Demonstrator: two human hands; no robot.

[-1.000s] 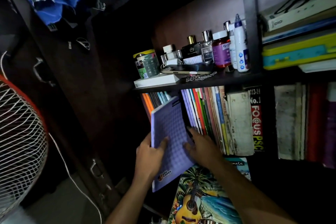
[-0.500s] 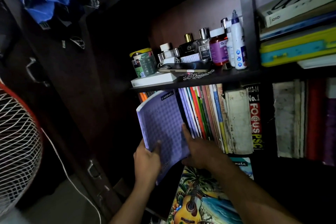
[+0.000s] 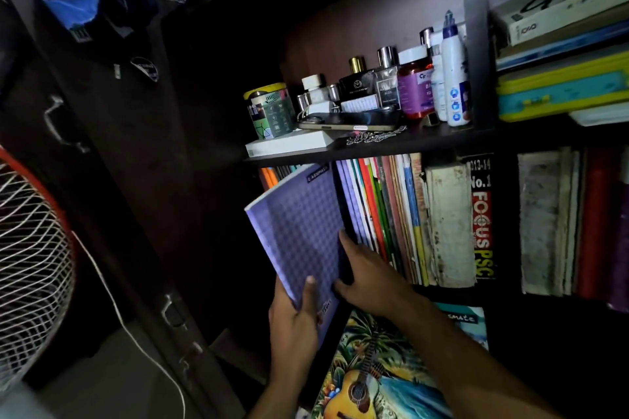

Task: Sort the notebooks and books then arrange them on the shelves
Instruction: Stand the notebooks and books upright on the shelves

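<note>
A purple checked notebook (image 3: 299, 235) stands tilted at the mouth of the middle shelf, its top corner just under the shelf board (image 3: 391, 148). My left hand (image 3: 296, 323) grips its lower edge, thumb on the cover. My right hand (image 3: 371, 279) lies against the notebook's right edge, fingers stretched into the gap beside a row of upright notebooks (image 3: 381, 214) of purple, orange, green and blue spines. Orange spines (image 3: 269, 177) show behind the purple notebook's top left. A notebook with a guitar and palm picture (image 3: 374, 371) lies below my arms.
The shelf above carries bottles (image 3: 418, 85), a tin (image 3: 269, 109), a phone (image 3: 350, 121) and a white box (image 3: 289, 144). Thick books (image 3: 449, 224) stand to the right, flat stacked books (image 3: 561, 85) at upper right. A fan (image 3: 30, 265) and a dark cabinet door (image 3: 112, 180) are on the left.
The purple notebook has risen and swung more upright toward the gap in the row. My left hand slid to its lower edge and my right hand moved up along its right side.
</note>
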